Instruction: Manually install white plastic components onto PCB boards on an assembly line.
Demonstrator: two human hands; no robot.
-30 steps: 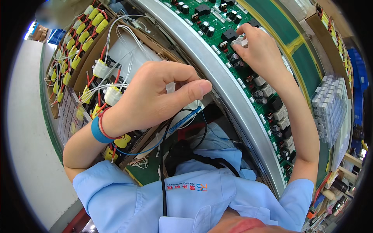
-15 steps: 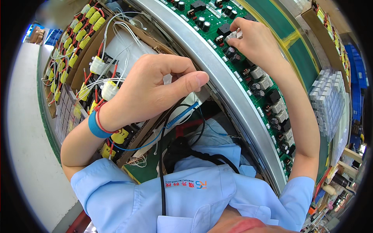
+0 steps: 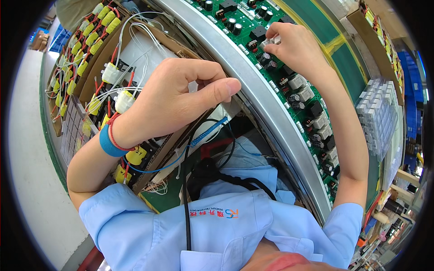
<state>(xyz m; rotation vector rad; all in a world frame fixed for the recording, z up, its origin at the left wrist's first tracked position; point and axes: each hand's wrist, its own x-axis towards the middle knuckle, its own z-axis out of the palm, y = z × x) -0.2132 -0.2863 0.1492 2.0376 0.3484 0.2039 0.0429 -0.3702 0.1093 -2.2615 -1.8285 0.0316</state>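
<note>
My right hand (image 3: 296,49) is pinching a small white block-shaped component (image 3: 271,41) at the green circuit board (image 3: 246,20). Whether the part is fully seated on the board is hidden by the fingers. Round black capacitors (image 3: 266,61) and other white block components (image 3: 305,92) stand on the board around it. Left of the metal rail (image 3: 266,101), my left hand (image 3: 185,92) hovers with thumb and curled fingers closed together. What it holds, if anything, cannot be made out. A blue wrist strap (image 3: 110,142) with a coiled cord circles that wrist.
Cardboard boxes at left hold yellow-wrapped parts (image 3: 108,18) with red and white wires, and white connectors (image 3: 125,102). Stacked clear trays of white parts (image 3: 377,119) stand at right, below another carton (image 3: 375,40). The blue coiled cord (image 3: 208,132) hangs near my lap.
The whole view has shifted slightly, the board appearing a little farther left. Both hands keep nearly the same poses, my right still on the white component.
</note>
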